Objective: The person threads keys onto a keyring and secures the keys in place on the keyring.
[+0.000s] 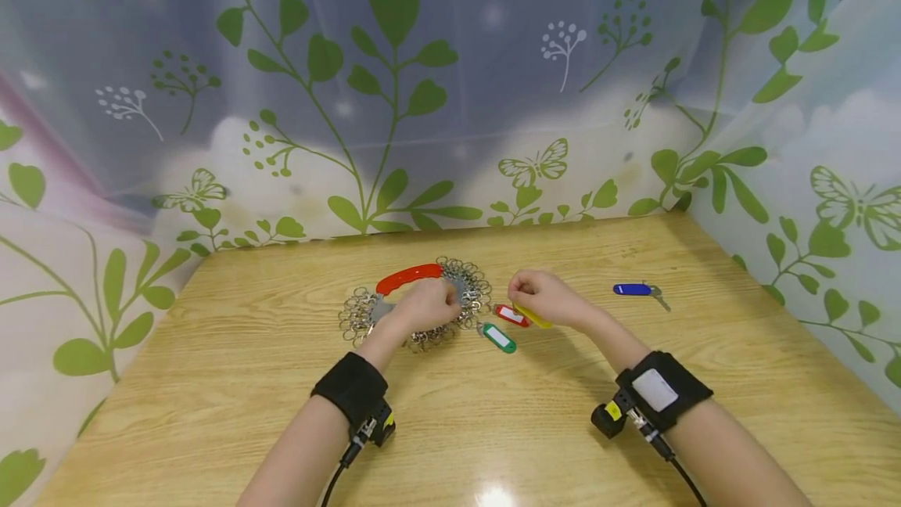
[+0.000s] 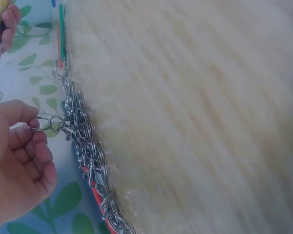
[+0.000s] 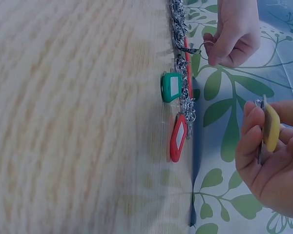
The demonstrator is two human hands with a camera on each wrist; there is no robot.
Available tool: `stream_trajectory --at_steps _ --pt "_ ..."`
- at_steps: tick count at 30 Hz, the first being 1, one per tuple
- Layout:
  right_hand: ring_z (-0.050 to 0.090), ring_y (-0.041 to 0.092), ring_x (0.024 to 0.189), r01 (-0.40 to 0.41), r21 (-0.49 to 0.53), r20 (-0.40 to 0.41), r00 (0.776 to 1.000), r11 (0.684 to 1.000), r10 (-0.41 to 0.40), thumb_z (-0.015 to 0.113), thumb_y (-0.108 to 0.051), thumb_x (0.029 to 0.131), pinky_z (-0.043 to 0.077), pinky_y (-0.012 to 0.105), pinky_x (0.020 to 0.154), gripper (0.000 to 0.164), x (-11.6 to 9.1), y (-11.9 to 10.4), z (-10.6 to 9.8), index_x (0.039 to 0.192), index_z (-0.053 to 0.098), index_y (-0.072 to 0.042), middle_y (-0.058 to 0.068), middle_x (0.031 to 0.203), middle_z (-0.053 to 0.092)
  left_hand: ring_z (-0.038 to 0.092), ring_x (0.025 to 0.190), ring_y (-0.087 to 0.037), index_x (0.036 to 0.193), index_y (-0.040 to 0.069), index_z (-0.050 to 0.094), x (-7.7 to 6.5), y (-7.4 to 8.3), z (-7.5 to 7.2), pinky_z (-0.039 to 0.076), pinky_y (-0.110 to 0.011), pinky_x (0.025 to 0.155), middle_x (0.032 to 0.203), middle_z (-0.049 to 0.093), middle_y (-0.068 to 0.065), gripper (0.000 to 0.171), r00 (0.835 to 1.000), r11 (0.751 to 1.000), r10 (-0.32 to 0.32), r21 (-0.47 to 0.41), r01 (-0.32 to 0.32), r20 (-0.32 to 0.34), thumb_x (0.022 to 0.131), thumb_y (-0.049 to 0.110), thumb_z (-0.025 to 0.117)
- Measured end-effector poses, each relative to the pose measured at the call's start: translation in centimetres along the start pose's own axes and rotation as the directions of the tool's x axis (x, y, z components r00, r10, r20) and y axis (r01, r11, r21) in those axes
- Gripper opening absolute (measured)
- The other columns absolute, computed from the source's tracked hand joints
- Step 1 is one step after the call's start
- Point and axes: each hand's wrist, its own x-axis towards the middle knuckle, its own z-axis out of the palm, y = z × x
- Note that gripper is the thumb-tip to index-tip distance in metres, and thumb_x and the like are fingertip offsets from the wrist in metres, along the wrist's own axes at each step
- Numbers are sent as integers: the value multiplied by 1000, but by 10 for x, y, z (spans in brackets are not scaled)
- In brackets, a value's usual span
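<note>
The left hand (image 1: 428, 305) is over a large key ring holder with a red handle (image 1: 408, 277) and many small metal rings and clasps (image 1: 473, 276) around it. Between thumb and index finger it pinches one small metal ring (image 2: 39, 130), lifted from the bunch and still linked to it. To the right, the right hand (image 1: 551, 297) holds a yellow key tag (image 3: 272, 127) with a metal key (image 3: 260, 152) against the fingers, raised above the table. Below and beside that hand lie a red key tag (image 1: 511, 315) and a green key tag (image 1: 499, 337), both with white labels.
A blue key tag (image 1: 632, 289) with a key (image 1: 660, 298) lies farther right on the wooden table (image 1: 450, 429). Patterned curtains (image 1: 450, 100) with green leaves enclose the back and sides. Each wrist wears a black strap (image 1: 354, 388) with a camera and cable.
</note>
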Motion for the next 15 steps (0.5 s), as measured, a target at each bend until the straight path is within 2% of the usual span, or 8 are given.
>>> stream_trajectory --at_steps 6,15 --pt "41 13 51 -13 2 -5 1000 1000 13 47 -8 96 36 28 52 16 0 -1 2 95 55 5 3 66 50 13 48 -10 53 16 27 -1 -1 0 18 -25 49 53 15 4 44 999 1000 -15 -3 14 -29 87 11 54" --pt "39 12 49 4 -19 -8 1000 1000 -4 49 -8 95 36 29 52 13 -1 1 5 93 57 2 1 64 49 9 47 -9 51 17 26 -1 -2 -1 13 -25 46 51 13 6 43 998 997 -54 55 57 -41 84 10 53"
